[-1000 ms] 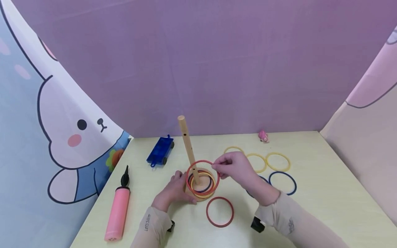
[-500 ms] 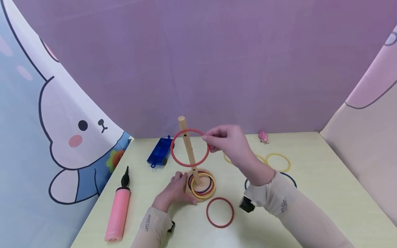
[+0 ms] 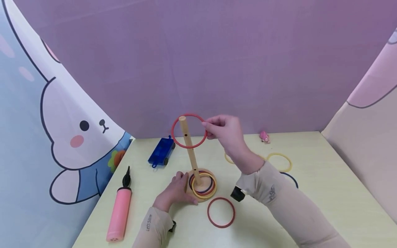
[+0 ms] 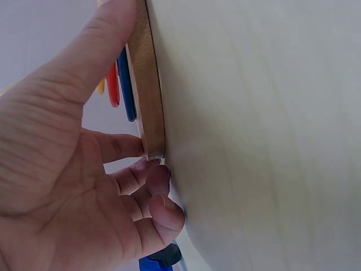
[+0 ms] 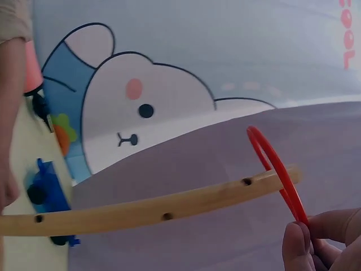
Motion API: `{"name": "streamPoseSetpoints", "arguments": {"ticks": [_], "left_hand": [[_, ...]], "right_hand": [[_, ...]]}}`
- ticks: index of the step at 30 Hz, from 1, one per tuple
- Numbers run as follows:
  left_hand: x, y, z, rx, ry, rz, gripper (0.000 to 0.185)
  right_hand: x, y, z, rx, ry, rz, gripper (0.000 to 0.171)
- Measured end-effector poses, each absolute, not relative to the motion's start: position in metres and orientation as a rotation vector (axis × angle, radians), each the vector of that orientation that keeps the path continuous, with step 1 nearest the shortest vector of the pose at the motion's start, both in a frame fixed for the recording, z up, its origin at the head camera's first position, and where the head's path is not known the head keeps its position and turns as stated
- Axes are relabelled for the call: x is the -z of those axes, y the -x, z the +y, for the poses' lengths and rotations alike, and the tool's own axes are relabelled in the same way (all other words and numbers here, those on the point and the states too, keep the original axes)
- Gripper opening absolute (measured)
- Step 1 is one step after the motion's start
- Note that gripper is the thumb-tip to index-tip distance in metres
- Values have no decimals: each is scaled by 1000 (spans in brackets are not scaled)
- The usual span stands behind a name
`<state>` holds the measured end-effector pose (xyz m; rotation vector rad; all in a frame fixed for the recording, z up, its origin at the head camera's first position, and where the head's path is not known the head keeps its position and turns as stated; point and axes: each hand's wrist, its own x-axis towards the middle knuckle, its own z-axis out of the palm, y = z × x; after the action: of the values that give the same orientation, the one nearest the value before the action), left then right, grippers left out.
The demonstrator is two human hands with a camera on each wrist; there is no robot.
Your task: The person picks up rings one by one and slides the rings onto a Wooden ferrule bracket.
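My right hand point(image 3: 224, 132) pinches a red ring point(image 3: 189, 147) by its right edge, between thumb and fingers. In the right wrist view, this ring point(image 5: 285, 179) hangs tilted around the top end of the wooden peg point(image 5: 135, 212). At the bottom of the stand, my left hand point(image 3: 175, 193) grips the round wooden base point(image 3: 204, 179), thumb in front and fingers behind. The left wrist view shows the base's edge point(image 4: 148, 107) between thumb and fingertips. Blue, red and yellow rings point(image 3: 204, 197) lie stacked around the foot of the peg.
Another red ring point(image 3: 221, 227) lies before the stand. A pink balloon pump point(image 3: 119, 215) and a blue toy cart point(image 3: 162, 151) are at the left. Yellow rings point(image 3: 291, 162) and a blue ring point(image 3: 291, 177) lie at the right, partly behind my forearm; a small pink toy point(image 3: 264, 137) sits behind.
My right hand has raised the red ring along the peg, from just above the base to the peg's top. My left hand has stayed on the base.
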<state>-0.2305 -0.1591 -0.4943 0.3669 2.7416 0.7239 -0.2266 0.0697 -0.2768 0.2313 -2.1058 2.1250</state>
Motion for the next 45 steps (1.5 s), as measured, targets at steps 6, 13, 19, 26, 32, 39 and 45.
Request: {"name": "streamPoseSetpoints", "arguments": {"ticks": [6,13,19,26,32,39,45], "left_hand": [[492,230,-159,-738,-386,2749,119],[492,231,-160,-742,-371,2749,118],[491,231,-160,-766,-346,2743,118],[492,231,-160,-740,-329,2746,120],[494,231,-160,-740,-339,2745,121],[499,231,-157,-750,-346,2742,121],[498,231,-156,-744,-348,2749,120]], "right_hand": [[319,232,69,-2109,-138,-2210,14],[390,235,71,-2035,-69,-2337,8],[447,236,71,-1978,8,-2429,5],[486,240,77,-1925,48,-2515,5],[499,260,104,-1708,92,-2563,5],[495,290,155,-1381,150,-2585,11],[499,312,181,-1185,217,-2611,16]]}}
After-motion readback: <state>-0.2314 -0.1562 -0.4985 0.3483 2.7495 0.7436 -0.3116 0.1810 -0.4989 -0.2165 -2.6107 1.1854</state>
